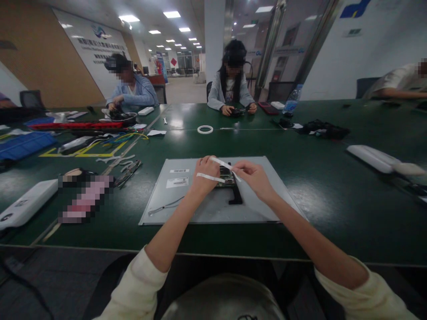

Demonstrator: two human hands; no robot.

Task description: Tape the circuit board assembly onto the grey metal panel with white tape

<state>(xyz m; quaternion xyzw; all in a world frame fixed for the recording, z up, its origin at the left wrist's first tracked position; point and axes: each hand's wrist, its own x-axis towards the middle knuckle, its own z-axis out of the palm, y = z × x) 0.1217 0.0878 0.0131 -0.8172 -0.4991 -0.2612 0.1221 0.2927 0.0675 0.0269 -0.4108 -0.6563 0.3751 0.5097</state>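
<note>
A strip of white tape [223, 163] stretches between my two hands. My right hand [255, 178] is closed, pinching the strip's right end between thumb and finger. At the other end, my left hand [204, 175] is closed on the tape, its fingertips partly hidden. A second white strip [210, 178] runs from the back of my left hand over toward a green circuit board [229, 181]. That board sits in a black frame [236, 195], partly covered by my hands. Beneath everything lies a flat grey panel [200, 209] with labels and a thin cable [167, 206].
A roll of white tape [205, 129] lies beyond the panel. Pliers [128, 172], a white power bank [28, 204] and a blue bin [26, 144] are to the left. At right rests a long white device [372, 158]. Several people sit around the green table [333, 213].
</note>
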